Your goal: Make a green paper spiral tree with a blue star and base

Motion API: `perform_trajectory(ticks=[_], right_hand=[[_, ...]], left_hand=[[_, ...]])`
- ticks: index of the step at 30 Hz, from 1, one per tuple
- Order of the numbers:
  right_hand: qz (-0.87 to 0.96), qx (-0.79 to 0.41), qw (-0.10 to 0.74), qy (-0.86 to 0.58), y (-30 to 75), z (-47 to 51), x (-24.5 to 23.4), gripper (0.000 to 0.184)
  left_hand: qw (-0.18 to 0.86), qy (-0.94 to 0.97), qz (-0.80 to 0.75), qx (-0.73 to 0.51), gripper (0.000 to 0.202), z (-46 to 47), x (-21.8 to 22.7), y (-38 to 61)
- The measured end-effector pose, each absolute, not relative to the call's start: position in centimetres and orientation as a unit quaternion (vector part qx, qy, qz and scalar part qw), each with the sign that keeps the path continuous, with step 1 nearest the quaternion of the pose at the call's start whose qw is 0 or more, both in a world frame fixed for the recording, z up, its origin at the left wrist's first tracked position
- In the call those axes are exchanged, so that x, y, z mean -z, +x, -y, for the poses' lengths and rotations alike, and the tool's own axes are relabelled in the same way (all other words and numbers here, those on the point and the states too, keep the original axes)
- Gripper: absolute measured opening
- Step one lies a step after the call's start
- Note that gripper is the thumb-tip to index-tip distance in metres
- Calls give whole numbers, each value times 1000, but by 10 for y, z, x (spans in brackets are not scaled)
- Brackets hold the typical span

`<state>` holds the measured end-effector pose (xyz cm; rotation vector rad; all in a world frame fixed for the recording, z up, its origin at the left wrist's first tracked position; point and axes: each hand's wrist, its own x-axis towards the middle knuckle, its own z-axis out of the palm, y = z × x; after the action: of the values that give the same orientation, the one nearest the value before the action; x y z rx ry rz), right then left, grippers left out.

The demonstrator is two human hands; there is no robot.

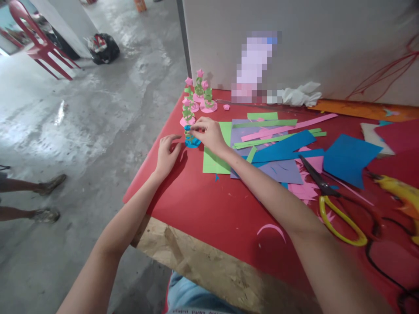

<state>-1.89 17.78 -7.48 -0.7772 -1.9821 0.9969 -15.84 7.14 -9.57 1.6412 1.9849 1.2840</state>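
Note:
A small paper flower stand (192, 142) with a blue round base, a green coiled stem and a blue top stands near the table's left edge. At its top, the fingertips of my right hand (209, 133) are pinched together on the blue part. To the left of the base rests my left hand (168, 150), fingers loosely bent and apart, with nothing in it. Just behind stand several similar paper flowers (208, 97) with pink bases, green coiled stems and pink stars. A loose pink paper star (226, 107) lies to their right.
Green paper (214, 161), purple paper (278, 172) and blue sheets (352, 155) lie with cut strips to the right. Yellow-handled scissors (327, 194) and a yellow glue gun (397, 189) lie farther right. Crumpled tissue (303, 93) sits by the wall. Another person's feet (47, 213) are at left.

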Motion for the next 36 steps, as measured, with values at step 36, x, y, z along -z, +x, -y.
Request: perform_trajectory(ticks=[36], right_hand=[[787, -392, 364, -307, -17, -178, 71, 7]], left_hand=[[165, 620, -599, -479, 21, -118, 101, -181]])
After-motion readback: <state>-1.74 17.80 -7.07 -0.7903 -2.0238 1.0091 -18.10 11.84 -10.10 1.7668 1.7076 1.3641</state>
